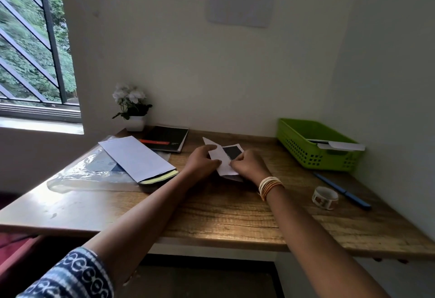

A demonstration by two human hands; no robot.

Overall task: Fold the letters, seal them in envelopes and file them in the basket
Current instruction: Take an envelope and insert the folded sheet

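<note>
A white letter (220,156) with a dark printed patch lies partly folded at the middle of the wooden desk (223,210). My left hand (202,160) holds its left side with fingers curled over the paper. My right hand (247,164) pinches the lower right edge. A white envelope (135,157) rests to the left over yellow paper. The green basket (303,149) stands at the back right with a white envelope (339,145) inside.
A black notebook (166,138) and a potted white flower (131,107) sit at the back left. A clear plastic sleeve (84,175) lies under the envelope. A tape roll (325,197) and a blue pen (341,190) lie on the right.
</note>
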